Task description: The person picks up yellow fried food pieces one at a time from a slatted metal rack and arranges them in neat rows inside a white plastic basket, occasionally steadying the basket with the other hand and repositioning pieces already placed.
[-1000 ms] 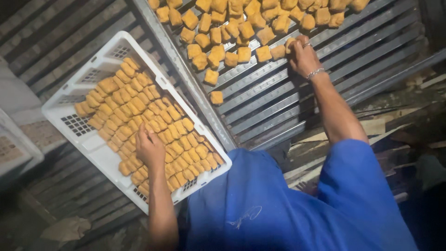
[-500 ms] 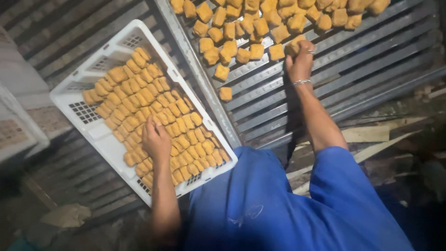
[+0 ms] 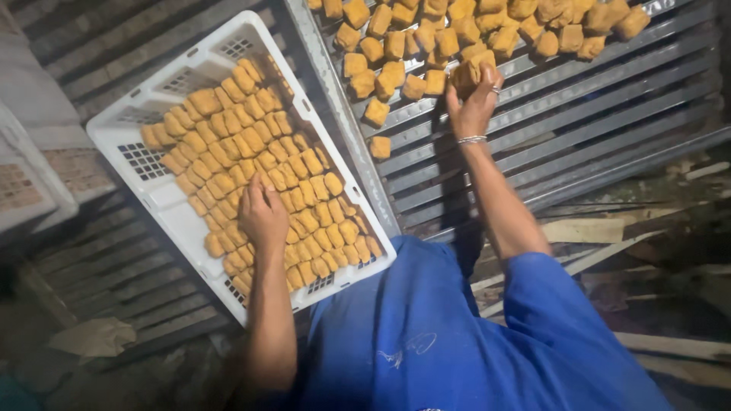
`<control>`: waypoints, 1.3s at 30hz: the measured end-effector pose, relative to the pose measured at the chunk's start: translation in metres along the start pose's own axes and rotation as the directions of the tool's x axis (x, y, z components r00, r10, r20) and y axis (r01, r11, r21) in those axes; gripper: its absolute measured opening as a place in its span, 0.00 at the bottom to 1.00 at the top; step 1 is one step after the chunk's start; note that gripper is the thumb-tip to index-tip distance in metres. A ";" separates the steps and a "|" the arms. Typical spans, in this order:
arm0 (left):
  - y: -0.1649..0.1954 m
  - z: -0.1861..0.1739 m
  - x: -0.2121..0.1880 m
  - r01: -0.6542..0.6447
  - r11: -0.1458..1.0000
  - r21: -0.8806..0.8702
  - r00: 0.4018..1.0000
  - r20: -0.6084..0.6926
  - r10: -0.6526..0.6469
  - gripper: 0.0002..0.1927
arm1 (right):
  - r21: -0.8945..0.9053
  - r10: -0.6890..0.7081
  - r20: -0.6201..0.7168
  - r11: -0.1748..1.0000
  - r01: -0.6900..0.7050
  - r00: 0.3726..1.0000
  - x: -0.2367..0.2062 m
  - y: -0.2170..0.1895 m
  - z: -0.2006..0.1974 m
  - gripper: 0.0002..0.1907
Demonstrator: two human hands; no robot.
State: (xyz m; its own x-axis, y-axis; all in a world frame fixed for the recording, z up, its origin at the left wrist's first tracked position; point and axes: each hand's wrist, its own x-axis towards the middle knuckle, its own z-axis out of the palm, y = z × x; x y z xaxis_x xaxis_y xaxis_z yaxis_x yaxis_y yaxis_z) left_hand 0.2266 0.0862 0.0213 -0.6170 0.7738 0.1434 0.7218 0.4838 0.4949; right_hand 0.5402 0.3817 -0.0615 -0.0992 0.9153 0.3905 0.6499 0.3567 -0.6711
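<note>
Two hands: left (image 3: 263, 213) flat on crated cubes (image 3: 251, 152), right (image 3: 474, 103) pinching one cube (image 3: 466, 74)

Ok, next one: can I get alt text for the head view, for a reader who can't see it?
Seen from above, a person in a blue shirt rests the left hand on rows of golden fried cubes in a white plastic crate, while the right hand grips cubes from a loose pile on a slatted metal rack.
</note>
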 end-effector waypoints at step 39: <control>-0.016 -0.015 0.011 0.037 0.986 -0.160 0.998 0.063 -0.027 0.19 | -0.144 0.024 0.189 0.990 0.004 0.982 0.017 -0.069 0.057 0.55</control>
State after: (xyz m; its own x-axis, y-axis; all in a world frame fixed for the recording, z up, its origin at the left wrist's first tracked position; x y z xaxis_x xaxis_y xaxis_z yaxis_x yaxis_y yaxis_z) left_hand 0.2036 0.0810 0.0278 -0.6152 0.7848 0.0755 0.6393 0.4404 0.6304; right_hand 0.4507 0.3834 -0.0450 -0.2244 0.9424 0.2480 0.7510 0.3294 -0.5722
